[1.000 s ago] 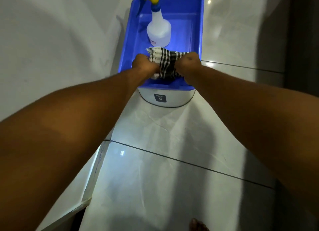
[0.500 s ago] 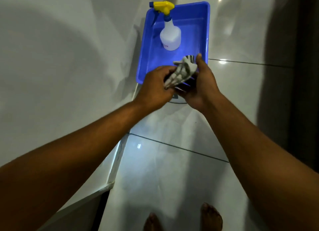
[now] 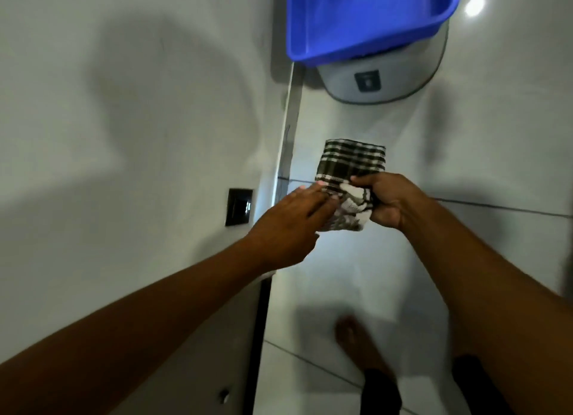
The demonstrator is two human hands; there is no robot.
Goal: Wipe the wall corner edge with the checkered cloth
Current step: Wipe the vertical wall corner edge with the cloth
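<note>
The checkered cloth (image 3: 352,166), dark green and white, is folded and held in mid-air above the tiled floor. My right hand (image 3: 383,202) grips its lower right part. My left hand (image 3: 294,222) lies flat, fingers extended, touching the cloth's lower left side. The wall corner edge (image 3: 286,129) runs as a pale vertical strip just left of the cloth, between the white wall and the floor tiles. The cloth is a short way right of that edge and not touching it.
A blue plastic tub (image 3: 366,14) sits on a grey round bin (image 3: 384,73) at the top, close to the wall. A dark switch plate (image 3: 238,206) is on the wall left of my hands. My bare feet (image 3: 359,343) stand on the glossy tiles below.
The cloth has been lifted out of the blue tub and drawn back toward me, now folded flat. The view has swung down and left, so the spray bottle is out of sight.
</note>
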